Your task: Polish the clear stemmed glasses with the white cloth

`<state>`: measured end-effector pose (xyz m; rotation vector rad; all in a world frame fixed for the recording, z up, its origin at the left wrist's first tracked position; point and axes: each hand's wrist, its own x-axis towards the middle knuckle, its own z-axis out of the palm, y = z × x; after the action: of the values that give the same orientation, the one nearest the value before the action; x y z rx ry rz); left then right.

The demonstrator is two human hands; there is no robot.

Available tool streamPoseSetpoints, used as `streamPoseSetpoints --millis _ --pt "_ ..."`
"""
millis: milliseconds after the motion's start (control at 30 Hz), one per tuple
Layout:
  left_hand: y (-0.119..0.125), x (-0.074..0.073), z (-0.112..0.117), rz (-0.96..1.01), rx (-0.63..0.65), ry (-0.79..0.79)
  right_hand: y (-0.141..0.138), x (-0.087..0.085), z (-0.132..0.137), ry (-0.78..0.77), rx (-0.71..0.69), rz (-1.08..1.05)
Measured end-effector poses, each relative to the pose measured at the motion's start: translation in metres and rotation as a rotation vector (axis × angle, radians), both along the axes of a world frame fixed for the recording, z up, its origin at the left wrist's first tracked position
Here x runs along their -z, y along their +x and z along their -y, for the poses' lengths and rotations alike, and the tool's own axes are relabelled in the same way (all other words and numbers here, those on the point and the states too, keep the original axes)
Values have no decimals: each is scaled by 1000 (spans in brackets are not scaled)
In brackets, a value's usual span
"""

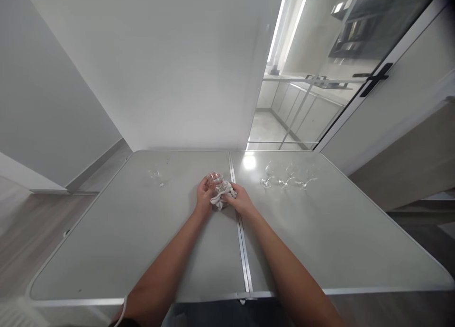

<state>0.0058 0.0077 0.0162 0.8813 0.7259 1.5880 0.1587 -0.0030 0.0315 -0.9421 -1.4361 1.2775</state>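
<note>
Over the middle of the table, my left hand (205, 193) is closed around a clear drinking glass (215, 177), whose round rim shows at the fingers. A crumpled white cloth (222, 194) lies against the glass. My right hand (241, 199) grips this cloth from the right, thumb pressed on it. The two hands almost meet, and the lower part of the glass is hidden by the cloth and fingers.
Several clear stemmed glasses (284, 177) stand in a group on the right half of the folding table (305, 241). Another clear glass (155, 176) is at the far left. A metal seam (244, 260) splits the tabletop; a white wall (185, 80) rises behind it.
</note>
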Motion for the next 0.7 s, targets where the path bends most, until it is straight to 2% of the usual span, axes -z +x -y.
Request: streamPoseSetpoints --millis 67,133,233,300,333,433,533,633,700 --pt "1 0 0 -20 -2 19 0 2 -1 -28 79 -65" --pt "0 -1 0 -22 -3 40 2 4 -5 -131 182 -246" --pt "-2 -3 -1 44 -42 61 8 4 -10 -254 441 -519" --pt "-3 -5 -1 95 -76 80 8 1 -11 -277 534 -612" --pt "-3 -6 0 110 -88 89 6 -1 -9 -287 515 -634" --pt "0 -7 1 107 -109 92 -9 -5 0 -288 329 -605" --pt "6 -5 5 -2 -79 94 -26 -3 9 -225 220 -510" --pt "10 -3 8 -171 -10 112 -32 1 11 -231 305 -516" --pt "9 -2 8 -221 -18 118 -30 2 11 -340 374 -561"
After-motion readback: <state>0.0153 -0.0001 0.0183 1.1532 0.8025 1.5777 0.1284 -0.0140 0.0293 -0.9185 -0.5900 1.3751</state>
